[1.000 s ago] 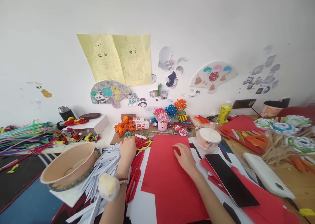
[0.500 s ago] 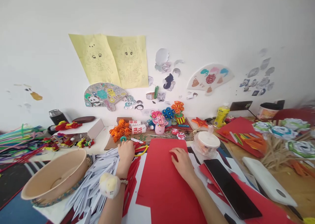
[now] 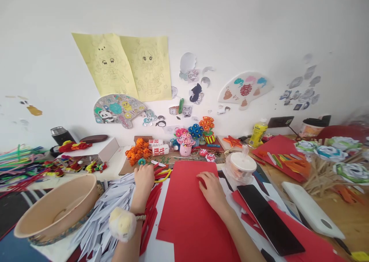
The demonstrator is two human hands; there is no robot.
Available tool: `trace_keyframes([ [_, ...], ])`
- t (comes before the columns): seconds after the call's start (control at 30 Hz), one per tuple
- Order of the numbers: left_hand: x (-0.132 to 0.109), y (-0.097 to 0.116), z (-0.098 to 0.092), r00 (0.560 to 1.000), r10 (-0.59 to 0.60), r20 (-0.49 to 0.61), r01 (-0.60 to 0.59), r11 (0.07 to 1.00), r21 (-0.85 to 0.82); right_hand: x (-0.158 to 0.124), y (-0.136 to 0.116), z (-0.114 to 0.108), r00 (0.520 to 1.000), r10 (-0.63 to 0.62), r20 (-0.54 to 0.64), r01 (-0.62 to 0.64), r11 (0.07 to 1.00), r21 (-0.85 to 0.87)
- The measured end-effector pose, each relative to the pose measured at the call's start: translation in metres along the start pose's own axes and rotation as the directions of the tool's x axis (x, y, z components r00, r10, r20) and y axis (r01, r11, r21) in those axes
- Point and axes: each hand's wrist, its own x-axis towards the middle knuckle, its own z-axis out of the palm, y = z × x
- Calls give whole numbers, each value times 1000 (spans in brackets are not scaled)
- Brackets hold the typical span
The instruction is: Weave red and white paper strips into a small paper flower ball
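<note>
Large sheets of red paper [image 3: 190,200] lie in front of me, overlapping white paper. My right hand [image 3: 211,189] rests on the upper right part of the red sheet, fingers spread and slightly bent. My left hand [image 3: 144,179] is at the far end of a heap of folded white paper strips [image 3: 108,208], just left of the red sheet. Its fingers curl down and away from me; whatever they grip is hidden. Just beyond them is a small teal round piece [image 3: 142,161]. Folded red strips [image 3: 151,212] lie beside my left forearm, which wears a plush wristband [image 3: 122,224].
A beige bowl [image 3: 57,212] stands at left. To the right are a lidded cup [image 3: 243,164], a black phone [image 3: 271,219] and a white power bank [image 3: 313,210]. Craft flowers [image 3: 186,139], orange flowers [image 3: 138,151] and a yellow bottle [image 3: 257,134] line the back near the wall.
The whole view has shifted slightly, so things appear a little farther left. Both hands stay at nearly the same places, the right one still on the red paper.
</note>
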Motion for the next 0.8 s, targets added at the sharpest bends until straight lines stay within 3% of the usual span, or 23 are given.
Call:
trace_keyframes([
  [0.23, 9, -1, -3, 999, 36, 29, -35, 999, -35, 0, -8, -8, 998, 54, -32, -53, 997, 52],
  [0.47, -1, 5, -11, 997, 1, -78, -11, 991, -130, 1, -8, -10, 984, 153, -91, -133, 972, 191],
  [0.6, -9, 26, -20, 987, -4, -163, -41, 962, -270, 4, -9, -8, 981, 174, -87, -130, 919, 372],
  [0.8, -33, 80, -13, 964, 224, -144, -265, 756, -599, 4, -22, -11, 990, 119, 73, -137, 750, 647],
])
